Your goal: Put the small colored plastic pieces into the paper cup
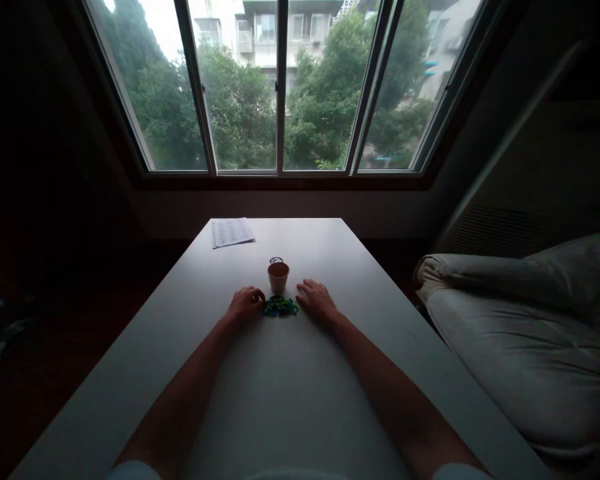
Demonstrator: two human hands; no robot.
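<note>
Both my arms stretch out over a white table (pixel 290 400). A small pile of blue and green pieces (pixel 281 307) lies between my hands. My left hand (pixel 246 303) rests on the table with its fingers curled, touching the pile's left edge; I cannot make out anything in it. My right hand (pixel 316 299) lies flat, palm down, fingers stretched out, just right of the pile. A brown paper cup (pixel 279 277) stands upright right behind the pile, with a small dark object (pixel 276 260) behind it.
A printed sheet of paper (pixel 232 232) lies at the table's far left corner. A large window (pixel 280 87) fills the wall beyond. A bed with a pale quilt (pixel 525 320) stands close to the table's right edge. The left side is dark.
</note>
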